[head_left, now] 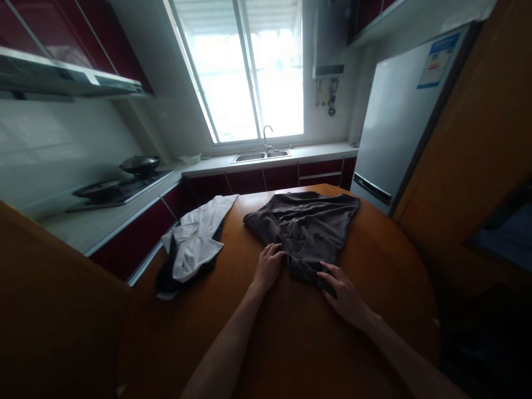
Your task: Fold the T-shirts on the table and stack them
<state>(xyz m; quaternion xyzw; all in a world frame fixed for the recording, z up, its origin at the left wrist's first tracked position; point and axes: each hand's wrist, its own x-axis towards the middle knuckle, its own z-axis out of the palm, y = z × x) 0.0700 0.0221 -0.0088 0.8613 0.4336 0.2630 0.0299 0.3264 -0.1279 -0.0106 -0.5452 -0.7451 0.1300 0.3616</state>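
A dark grey garment (313, 221) lies spread and wrinkled on the round wooden table (386, 266), its narrow end towards me. At the left side of that end, my left hand (268, 267) has its fingers curled over the cloth's edge, closed on it; the thumb is mostly hidden. My right hand (343, 291) rests at the near right corner of the same garment, fingers spread and touching the fabric, thumb held apart below. To the left, a crumpled white garment (197, 244) lies on top of black cloth (166, 277).
A sink (249, 157) with a faucet sits in the counter under the window. Two pans (139, 164) stand on the stove at the left, below a range hood (66, 77). A grey refrigerator (405, 111) stands at the right. Dark red cabinets (245, 182) run behind the table.
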